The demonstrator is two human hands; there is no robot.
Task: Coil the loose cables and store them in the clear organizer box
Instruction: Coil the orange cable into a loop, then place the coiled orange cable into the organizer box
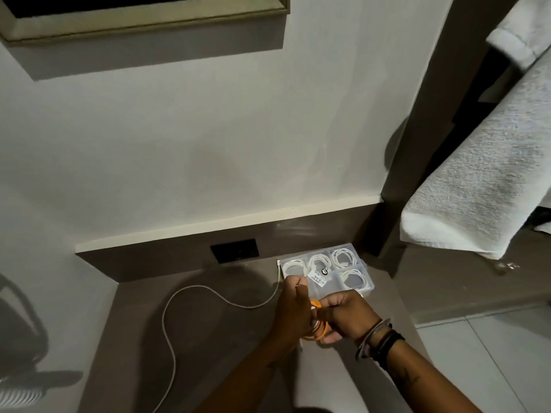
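The clear organizer box (365,283) lies at the back right of the grey-brown desk, with coiled white cables in several compartments. Just in front of it, my left hand (293,311) and my right hand (347,312) meet around an orange cable coil (320,329), both gripping it. A loose white cable (179,296) snakes over the desk from the front edge up to the left hand, and its plug end (278,265) sticks up beside the box.
A black wall socket (234,251) sits in the back panel left of the box. White towels (477,186) hang at the right above the desk's edge. A framed dark panel (143,13) hangs on the wall above. Tiled floor shows at lower right.
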